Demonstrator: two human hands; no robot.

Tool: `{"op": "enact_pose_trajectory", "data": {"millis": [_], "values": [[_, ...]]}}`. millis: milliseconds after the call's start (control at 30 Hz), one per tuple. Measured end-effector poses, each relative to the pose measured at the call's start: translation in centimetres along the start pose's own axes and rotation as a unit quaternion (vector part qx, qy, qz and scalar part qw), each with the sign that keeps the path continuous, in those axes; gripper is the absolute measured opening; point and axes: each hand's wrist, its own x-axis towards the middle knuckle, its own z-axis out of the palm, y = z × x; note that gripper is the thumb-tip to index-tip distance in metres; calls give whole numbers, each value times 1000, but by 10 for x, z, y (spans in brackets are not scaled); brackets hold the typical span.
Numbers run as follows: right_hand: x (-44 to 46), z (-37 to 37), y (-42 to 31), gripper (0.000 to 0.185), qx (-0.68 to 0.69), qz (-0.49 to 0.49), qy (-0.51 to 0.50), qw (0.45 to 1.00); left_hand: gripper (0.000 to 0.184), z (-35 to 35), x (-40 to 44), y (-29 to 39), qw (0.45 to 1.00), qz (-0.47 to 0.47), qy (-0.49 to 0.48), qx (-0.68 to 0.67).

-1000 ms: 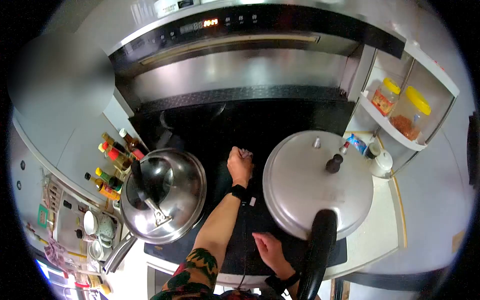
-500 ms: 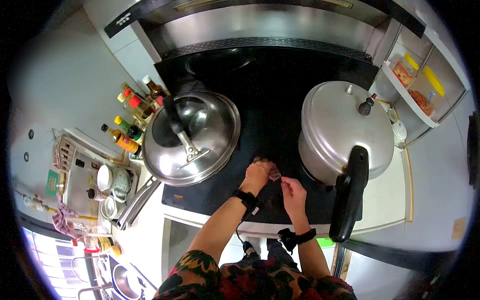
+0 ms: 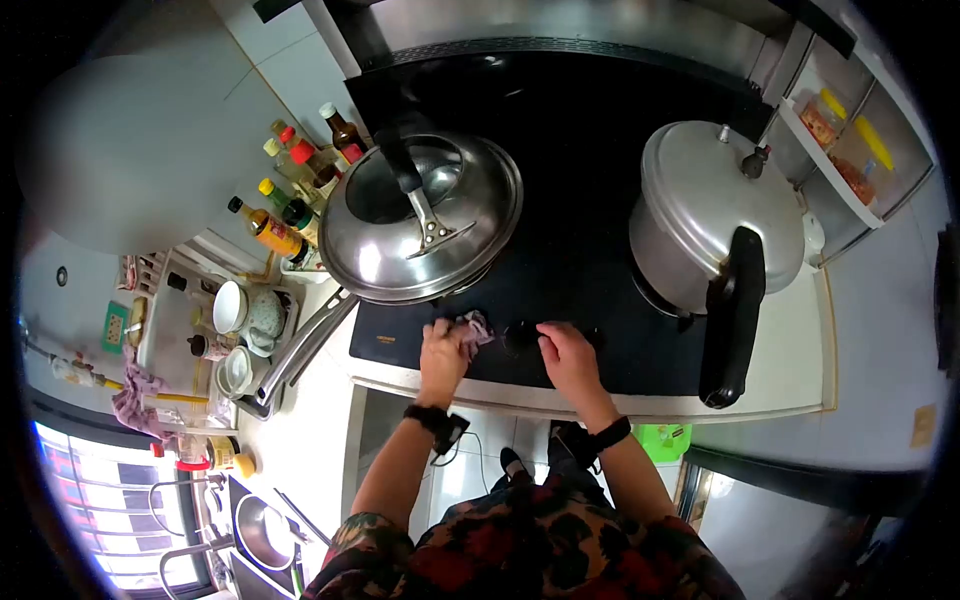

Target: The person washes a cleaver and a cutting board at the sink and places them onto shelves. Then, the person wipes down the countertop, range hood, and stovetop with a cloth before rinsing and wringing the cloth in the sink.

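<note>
My left hand (image 3: 440, 355) is closed on a crumpled purplish cloth (image 3: 475, 332), which rests on the black glass cooktop (image 3: 570, 240) near its front edge. To its right, my right hand (image 3: 572, 362) is curled with the fingers together, over the front of the cooktop beside a dark round knob (image 3: 520, 338). Whatever is between its fingers, if anything, is hidden. A lidded steel wok (image 3: 450, 255) stands just beyond my left hand. Farther right sits a pressure cooker (image 3: 690, 215), its black handle (image 3: 735, 320) pointing toward me.
Sauce bottles (image 3: 275, 232) stand left of the wok, whose long handle (image 3: 305, 345) reaches over the counter. Bowls (image 3: 232, 306) sit in a tray by the wall. A sink (image 3: 265, 530) is at lower left. Jars stand on a wall shelf (image 3: 830, 165) at right.
My left hand has moved left with the cloth, away from the right hand. My view has shifted, so the wok and pressure cooker appear higher and farther right.
</note>
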Motion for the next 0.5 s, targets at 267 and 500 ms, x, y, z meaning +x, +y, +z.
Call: {"op": "enact_pose_trajectory", "data": {"millis": [267,500], "values": [[-42,-11,-5,21,49,36,-5,998,22,13,-50,97,994,66,-65,-65],[-44,-32,3,27,19,57,54,997,31,58,7,133,983,155,-81,48]]}}
